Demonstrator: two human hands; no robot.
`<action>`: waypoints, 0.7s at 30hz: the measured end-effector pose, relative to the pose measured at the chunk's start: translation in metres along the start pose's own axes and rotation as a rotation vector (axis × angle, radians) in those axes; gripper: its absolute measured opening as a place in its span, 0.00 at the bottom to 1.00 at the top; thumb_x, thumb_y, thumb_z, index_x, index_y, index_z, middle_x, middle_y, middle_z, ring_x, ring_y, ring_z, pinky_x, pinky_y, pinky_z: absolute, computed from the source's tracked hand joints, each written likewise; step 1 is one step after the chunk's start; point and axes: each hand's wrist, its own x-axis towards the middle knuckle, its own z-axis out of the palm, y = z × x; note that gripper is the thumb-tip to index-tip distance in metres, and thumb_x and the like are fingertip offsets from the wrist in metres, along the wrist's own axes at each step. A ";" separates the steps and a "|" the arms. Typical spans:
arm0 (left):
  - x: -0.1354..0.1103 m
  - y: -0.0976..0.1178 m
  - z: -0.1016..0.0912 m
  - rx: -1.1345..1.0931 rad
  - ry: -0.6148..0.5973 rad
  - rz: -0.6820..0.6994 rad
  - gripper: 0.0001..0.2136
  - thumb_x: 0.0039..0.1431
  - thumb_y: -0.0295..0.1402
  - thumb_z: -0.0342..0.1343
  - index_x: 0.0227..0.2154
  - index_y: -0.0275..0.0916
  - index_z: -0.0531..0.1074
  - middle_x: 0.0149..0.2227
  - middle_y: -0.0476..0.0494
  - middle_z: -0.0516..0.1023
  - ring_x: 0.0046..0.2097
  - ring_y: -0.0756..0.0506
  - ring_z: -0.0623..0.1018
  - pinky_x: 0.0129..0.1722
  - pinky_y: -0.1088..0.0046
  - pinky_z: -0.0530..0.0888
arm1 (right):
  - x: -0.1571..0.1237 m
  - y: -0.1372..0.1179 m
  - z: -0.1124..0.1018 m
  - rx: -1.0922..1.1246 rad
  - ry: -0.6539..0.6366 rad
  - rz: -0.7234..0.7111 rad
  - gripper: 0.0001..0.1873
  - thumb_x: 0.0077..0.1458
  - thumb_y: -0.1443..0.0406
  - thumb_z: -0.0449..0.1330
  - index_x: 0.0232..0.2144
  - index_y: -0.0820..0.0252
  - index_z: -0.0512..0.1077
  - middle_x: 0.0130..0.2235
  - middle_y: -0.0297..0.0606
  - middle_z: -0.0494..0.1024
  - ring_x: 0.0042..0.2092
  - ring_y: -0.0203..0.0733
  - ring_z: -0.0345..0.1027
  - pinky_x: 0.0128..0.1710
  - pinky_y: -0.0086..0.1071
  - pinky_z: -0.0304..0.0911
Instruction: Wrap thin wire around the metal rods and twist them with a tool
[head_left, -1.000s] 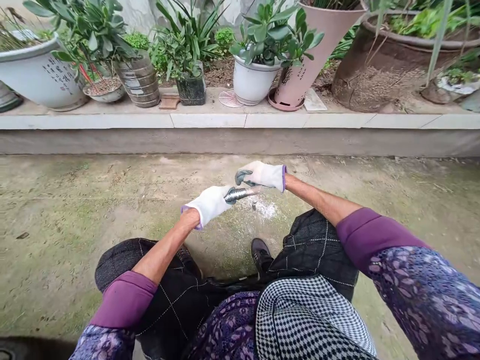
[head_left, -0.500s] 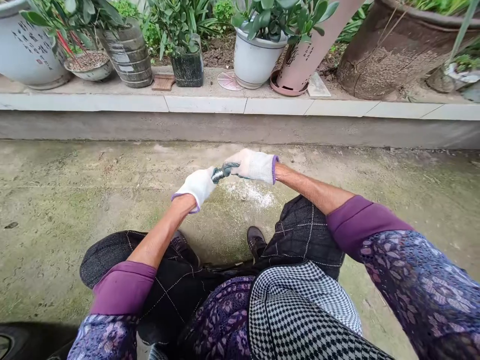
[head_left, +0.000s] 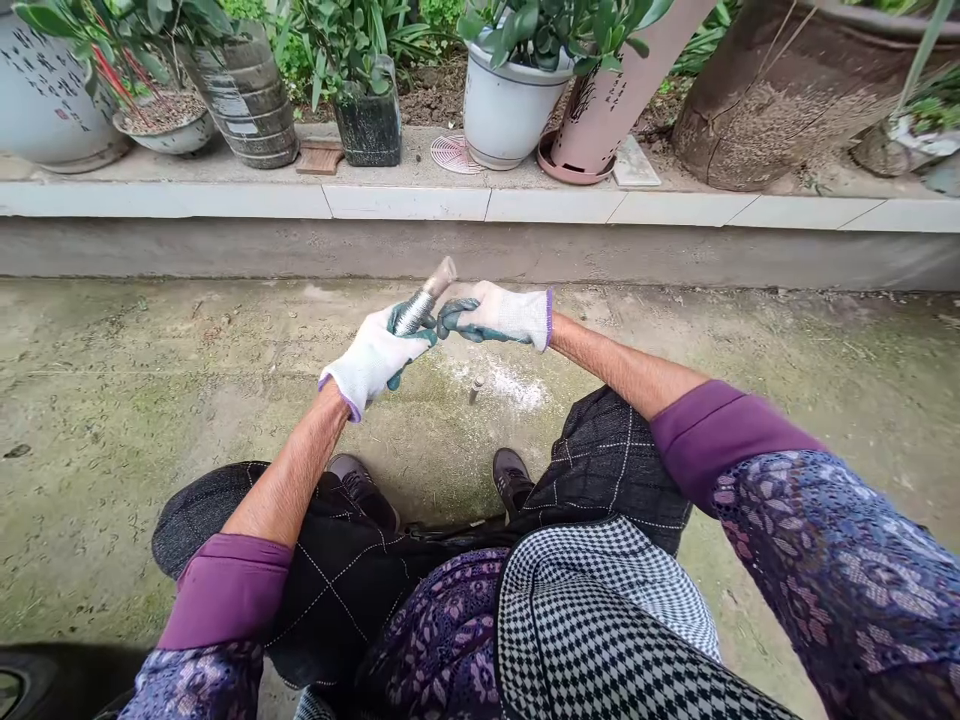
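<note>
Our left hand (head_left: pixel 375 352) has its grip closed on the lower end of the threaded metal rod (head_left: pixel 421 298), tilted up over the white powder patch (head_left: pixel 519 386) on the concrete floor (head_left: pixel 150 380), likely leaving its shaft free for the right hand (head_left: pixel 495 315), whose grip we cannot tell.

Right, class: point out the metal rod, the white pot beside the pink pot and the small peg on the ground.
metal rod (head_left: pixel 413 312): head view, on its ribbed middle.
white pot (head_left: pixel 504 120): head view, on its front wall.
small peg (head_left: pixel 475 388): head view, on its upright shaft.
</note>
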 end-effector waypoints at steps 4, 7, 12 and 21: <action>0.017 -0.014 0.002 0.065 0.034 0.045 0.18 0.53 0.34 0.58 0.47 0.36 0.74 0.24 0.52 0.69 0.19 0.54 0.62 0.18 0.77 0.62 | -0.008 -0.012 0.013 -0.168 -0.024 0.018 0.10 0.54 0.70 0.55 0.32 0.64 0.76 0.20 0.27 0.66 0.21 0.29 0.55 0.22 0.27 0.50; 0.028 -0.025 0.009 0.328 0.024 0.074 0.16 0.53 0.33 0.58 0.45 0.36 0.75 0.27 0.49 0.73 0.23 0.52 0.67 0.24 0.75 0.67 | -0.014 -0.012 0.010 -0.317 -0.001 0.003 0.09 0.55 0.67 0.56 0.32 0.62 0.77 0.23 0.29 0.71 0.24 0.30 0.56 0.24 0.28 0.50; 0.030 -0.030 0.023 0.813 -0.153 0.195 0.10 0.53 0.30 0.55 0.38 0.38 0.77 0.30 0.45 0.77 0.30 0.47 0.73 0.33 0.72 0.70 | -0.014 0.000 -0.010 -0.483 0.040 -0.053 0.08 0.53 0.68 0.58 0.32 0.60 0.78 0.26 0.31 0.75 0.27 0.32 0.60 0.28 0.30 0.52; -0.003 -0.006 0.009 0.263 -0.248 0.154 0.18 0.50 0.36 0.60 0.44 0.35 0.75 0.22 0.55 0.66 0.20 0.55 0.62 0.19 0.79 0.63 | -0.003 0.001 -0.023 0.091 -0.087 0.017 0.08 0.50 0.64 0.62 0.31 0.64 0.77 0.27 0.34 0.77 0.24 0.31 0.63 0.23 0.26 0.60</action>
